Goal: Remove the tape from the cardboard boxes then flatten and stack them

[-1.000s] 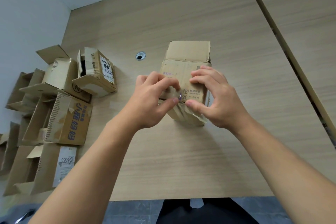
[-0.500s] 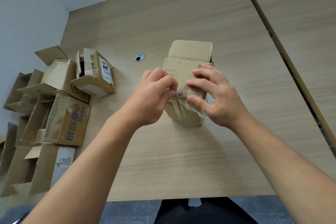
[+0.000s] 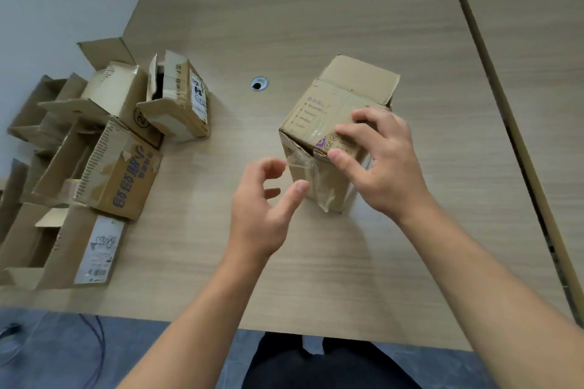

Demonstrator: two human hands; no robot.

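- Left hand [image 3: 262, 199] has come off the cardboard box [image 3: 319, 110], which has turned corner-on. Its fingers are loosely curled and hold nothing, just beside the loose clear tape [image 3: 303, 164].
- Right hand [image 3: 382, 164] grips the box's top, thumb on the front edge.
- The box stands on the table [image 3: 316, 9], right of the cable hole [image 3: 259, 83].
- Left of the hole lies a pile of opened boxes [image 3: 104, 148].

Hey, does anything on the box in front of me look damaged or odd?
Yes. Crinkled clear tape hangs loose down the near corner of the box, which the right hand grips, and the cardboard edge there looks crumpled.
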